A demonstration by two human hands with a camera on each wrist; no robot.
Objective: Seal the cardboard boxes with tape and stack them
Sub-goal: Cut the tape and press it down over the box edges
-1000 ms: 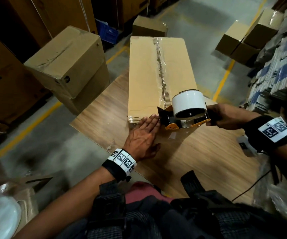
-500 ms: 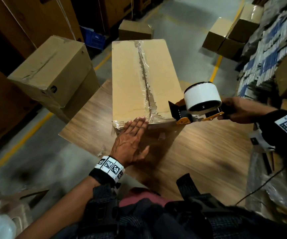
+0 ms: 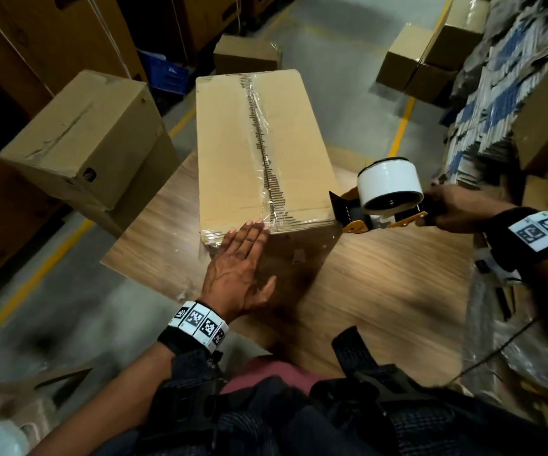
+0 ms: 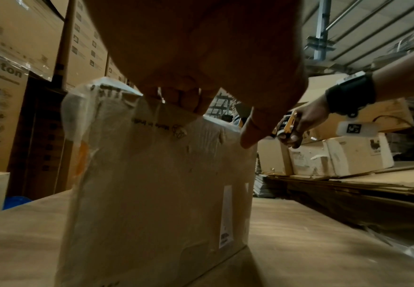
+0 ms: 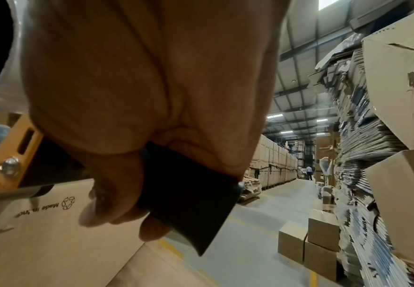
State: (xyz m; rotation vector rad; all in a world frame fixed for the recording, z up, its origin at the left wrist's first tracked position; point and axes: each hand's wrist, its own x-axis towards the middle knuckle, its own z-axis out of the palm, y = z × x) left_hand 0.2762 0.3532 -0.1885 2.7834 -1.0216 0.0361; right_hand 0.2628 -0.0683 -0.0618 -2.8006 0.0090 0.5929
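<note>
Table (image 3: 381, 284) of wood grain, bearing one long box (image 3: 233, 153). Stands lengthwise, long axis running straight away from the body, taped seam (image 3: 261, 143) down the middle of the top. Lies ahead of both hands, near end closest. Left hand (image 3: 239, 268), nearer, laid flat with straight fingers on the near face, fingertips at the top edge beside the seam's end. Right hand (image 3: 450, 209), off the box's right corner, clenched round the handle of a tape gun (image 3: 381, 202), apart from the cardboard. Sealing on top looks done; likely next, a lift to the stack.
</note>
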